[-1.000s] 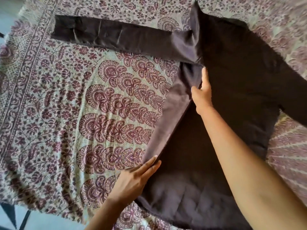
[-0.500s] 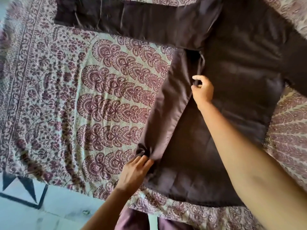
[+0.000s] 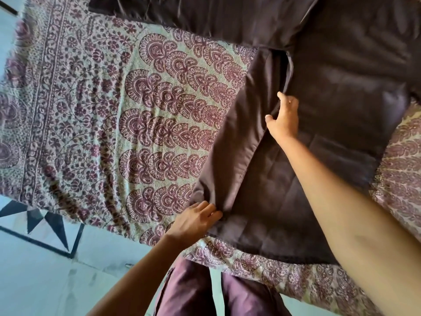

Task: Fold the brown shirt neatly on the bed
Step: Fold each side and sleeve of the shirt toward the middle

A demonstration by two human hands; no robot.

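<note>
Head view, single frame.

Surface: a bed (image 3: 109, 115) is covered by a printed spread, maroon on a pale ground. Rows of fan-shaped motifs run through its middle, and a floral border band is seen toward 9 o'clock. Light wrinkling is noted in the spread near its edge at 7 o'clock.

Room: a pale floor (image 3: 45, 283) is seen at 7 to 8 o'clock, below the bed edge. A dark line and black triangle tiles (image 3: 34, 216) are set into it just beside the spread. A strip of pale floor also shows at 10 o'clock. Maroon trousers (image 3: 193, 295) are visible at 6 o'clock, against the bed edge.

Task item: the brown shirt (image 3: 341, 106) is laid flat on the spread, filling the frame from 12 to 4 o'clock. One sleeve (image 3: 205, 17) is stretched out toward 11 o'clock along the top edge. The side panel (image 3: 237, 142) is raised and turned inward along a diagonal line, its paler inner face showing.

Left hand (image 3: 196, 218): recorded at 6 o'clock of the panel. Its fingers are curled around the lower corner of the panel at the hem, and the cloth is bunched there.

Right hand (image 3: 284, 119): recorded at the upper part of the panel, arm entering from 4 o'clock. The panel's edge is pinched between thumb and curled fingers.
</note>
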